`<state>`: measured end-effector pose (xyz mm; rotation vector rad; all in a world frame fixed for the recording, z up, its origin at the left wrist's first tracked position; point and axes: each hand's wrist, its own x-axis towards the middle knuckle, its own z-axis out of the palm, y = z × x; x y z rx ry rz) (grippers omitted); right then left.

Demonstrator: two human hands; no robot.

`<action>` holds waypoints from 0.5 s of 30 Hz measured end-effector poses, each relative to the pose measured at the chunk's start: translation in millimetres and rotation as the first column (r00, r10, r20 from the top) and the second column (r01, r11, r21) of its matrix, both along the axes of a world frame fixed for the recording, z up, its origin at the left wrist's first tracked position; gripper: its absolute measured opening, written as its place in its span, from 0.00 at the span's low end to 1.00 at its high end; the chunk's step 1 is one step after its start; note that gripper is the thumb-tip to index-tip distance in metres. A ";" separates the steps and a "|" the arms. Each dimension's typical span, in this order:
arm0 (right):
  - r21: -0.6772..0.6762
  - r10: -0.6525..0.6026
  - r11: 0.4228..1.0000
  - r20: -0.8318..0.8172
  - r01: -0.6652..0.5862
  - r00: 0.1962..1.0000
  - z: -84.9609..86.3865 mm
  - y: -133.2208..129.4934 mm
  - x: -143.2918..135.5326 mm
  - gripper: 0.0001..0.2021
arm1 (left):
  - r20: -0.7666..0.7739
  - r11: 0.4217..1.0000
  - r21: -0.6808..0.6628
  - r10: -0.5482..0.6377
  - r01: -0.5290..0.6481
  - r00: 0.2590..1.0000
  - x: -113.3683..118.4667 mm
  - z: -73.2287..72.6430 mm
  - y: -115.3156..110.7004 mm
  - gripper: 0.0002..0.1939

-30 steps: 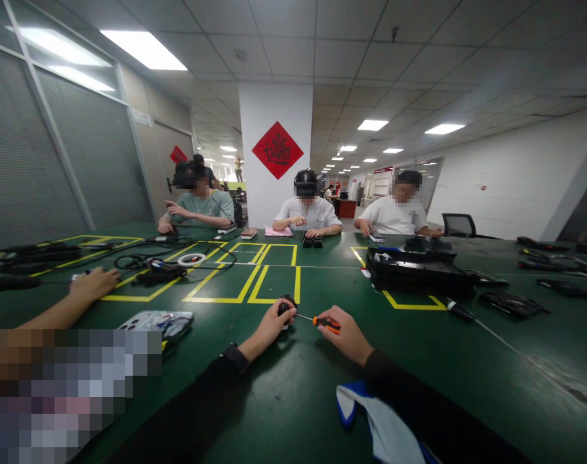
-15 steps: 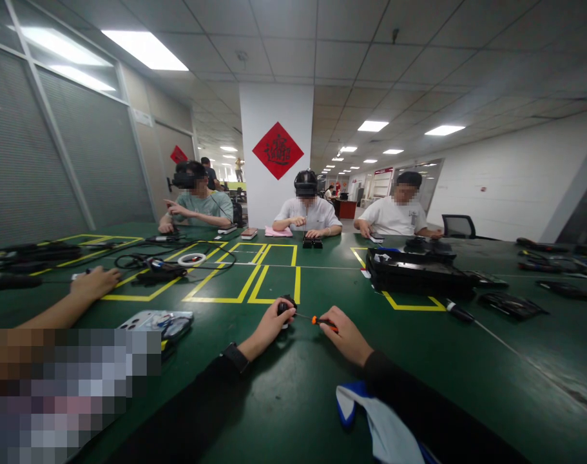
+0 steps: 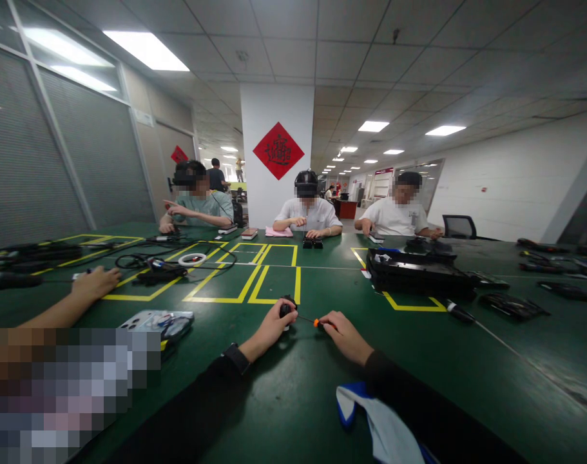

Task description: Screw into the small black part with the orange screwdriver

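Near the middle of the green table (image 3: 293, 399), my left hand (image 3: 272, 324) is closed round a small black object (image 3: 287, 307), too small to name. My right hand (image 3: 345, 335) grips a screwdriver (image 3: 318, 323) with an orange and black handle. Its thin shaft points left, and the tip is at or close to the black object; contact cannot be made out. A white and blue cloth (image 3: 384, 422) lies below my right wrist.
Another person's hand (image 3: 97, 282) rests at the left, behind a clear plastic package (image 3: 165, 322). Cables (image 3: 151, 263) lie beyond. At the right are a black tray (image 3: 419, 274), a black-handled tool (image 3: 460, 312) and a black packet (image 3: 513, 305). Three people sit opposite.
The screwdriver's handle end has shifted slightly right and down, its shaft now more tilted. My left hand and the black object have moved very slightly. Both grips remain.
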<state>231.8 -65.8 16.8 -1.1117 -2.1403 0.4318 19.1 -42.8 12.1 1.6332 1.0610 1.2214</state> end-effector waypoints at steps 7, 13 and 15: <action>0.005 0.019 1.000 -0.044 -0.019 0.999 1.4 -3.8 -0.1 0.08 | -0.011 1.000 0.029 -0.008 0.008 1.000 -0.2 -1.0 0.1 0.11; -0.008 -0.015 1.000 -0.038 0.015 0.999 -0.2 -3.1 -0.9 0.08 | -0.054 0.998 0.067 0.013 -0.009 0.998 -1.0 -3.6 3.3 0.10; 0.002 -0.035 0.999 -0.018 0.035 0.999 -2.1 -0.3 -1.0 0.07 | -0.071 0.997 0.068 0.038 -0.033 0.997 -1.0 -3.9 3.6 0.10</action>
